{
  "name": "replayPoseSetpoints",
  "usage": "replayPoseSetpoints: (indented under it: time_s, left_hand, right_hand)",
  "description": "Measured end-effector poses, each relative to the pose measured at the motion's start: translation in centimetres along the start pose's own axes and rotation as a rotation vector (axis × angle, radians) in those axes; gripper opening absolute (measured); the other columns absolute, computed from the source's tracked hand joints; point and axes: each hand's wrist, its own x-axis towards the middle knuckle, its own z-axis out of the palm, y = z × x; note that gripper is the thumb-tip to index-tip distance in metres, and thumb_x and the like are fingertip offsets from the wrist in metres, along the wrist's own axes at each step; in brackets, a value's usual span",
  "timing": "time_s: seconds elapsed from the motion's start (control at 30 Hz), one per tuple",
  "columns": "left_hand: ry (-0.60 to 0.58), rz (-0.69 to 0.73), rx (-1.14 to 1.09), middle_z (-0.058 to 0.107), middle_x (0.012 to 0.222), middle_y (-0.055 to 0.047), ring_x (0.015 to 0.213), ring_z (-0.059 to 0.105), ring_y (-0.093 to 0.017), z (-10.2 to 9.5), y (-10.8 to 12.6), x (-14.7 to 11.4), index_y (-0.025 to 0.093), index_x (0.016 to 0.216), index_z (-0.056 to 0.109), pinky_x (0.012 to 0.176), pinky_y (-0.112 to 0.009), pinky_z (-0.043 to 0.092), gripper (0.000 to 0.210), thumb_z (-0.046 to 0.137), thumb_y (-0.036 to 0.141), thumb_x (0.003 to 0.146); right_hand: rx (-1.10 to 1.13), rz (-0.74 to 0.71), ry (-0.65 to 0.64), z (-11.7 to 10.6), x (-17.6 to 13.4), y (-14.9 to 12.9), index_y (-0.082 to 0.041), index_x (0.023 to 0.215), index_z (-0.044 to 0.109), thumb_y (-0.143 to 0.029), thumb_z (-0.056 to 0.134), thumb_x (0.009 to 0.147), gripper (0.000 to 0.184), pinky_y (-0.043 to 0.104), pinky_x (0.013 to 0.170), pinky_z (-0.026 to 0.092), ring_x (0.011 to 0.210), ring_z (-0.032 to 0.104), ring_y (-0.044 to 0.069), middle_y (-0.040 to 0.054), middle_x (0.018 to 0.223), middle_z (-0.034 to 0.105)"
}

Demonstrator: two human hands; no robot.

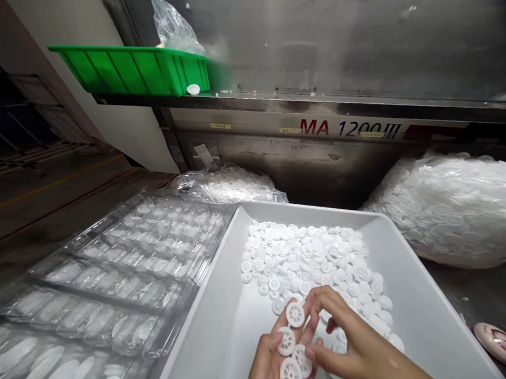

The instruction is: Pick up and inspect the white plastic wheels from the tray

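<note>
Small white spoked plastic wheels [290,344] are pinched between left hand [272,362] and right hand [352,341], held together; a loose wheel heap [310,259] at twelve o'clock, clear blister trays [110,285] at nine.

wheels [295,314]: white matt plastic | tray [225,325]: smooth grey plastic

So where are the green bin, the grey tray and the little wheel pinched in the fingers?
green bin [134,69], head view, front wall.
grey tray [425,293], head view, bare right wall.
white wheel [295,314], head view, hub.
</note>
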Motion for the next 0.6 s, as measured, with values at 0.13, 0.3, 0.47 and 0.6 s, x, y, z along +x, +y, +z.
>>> replayPoseSetpoints:
  time_s: [0.13,0.3,0.47,0.6]
  left_hand:
    - [0.031,0.025,-0.008,0.070,0.108,-0.012,0.109,0.059,-0.024,0.3,0.2,-0.1,0.010,0.143,-0.001,0.102,-0.041,0.034,0.061,0.029,0.019,0.091]
    - [0.064,0.042,0.035,0.071,0.103,-0.012,0.111,0.058,-0.022,0.3,0.2,-0.2,0.008,0.142,0.004,0.106,-0.037,0.028,0.062,0.033,0.013,0.088]
    - [0.075,0.076,0.105,0.064,0.117,-0.018,0.115,0.054,-0.028,-0.2,0.2,-0.1,0.005,0.140,0.019,0.110,-0.048,0.020,0.059,0.038,0.016,0.085]
    - [0.017,0.214,0.179,0.061,0.124,-0.007,0.122,0.048,-0.026,-0.3,0.2,-0.3,0.019,0.121,0.056,0.109,-0.043,0.024,0.041,0.042,0.022,0.083]
  right_hand:
    - [-0.031,-0.015,-0.034,1.0,0.1,0.3,-0.024,0.080,0.055,-0.010,0.059,0.063,0.022,0.031,0.074,0.038,0.102,0.046,0.021,0.0016,0.108,0.047]
    - [0.024,-0.013,-0.025,1.3,0.4,0.7,-0.024,0.077,0.055,-0.015,0.055,0.074,0.009,0.030,0.071,0.039,0.094,0.051,0.018,0.0007,0.101,0.050]
    - [0.112,0.038,0.071,0.9,-0.1,0.3,-0.026,0.079,0.055,-0.033,0.054,0.083,0.008,0.034,0.071,0.037,0.088,0.052,0.019,-0.0007,0.097,0.054]
    - [0.320,0.133,0.275,1.8,-0.4,-0.5,-0.033,0.109,0.051,-0.054,0.046,0.087,0.031,0.041,0.090,0.035,0.108,0.048,0.025,0.0026,0.118,0.052]
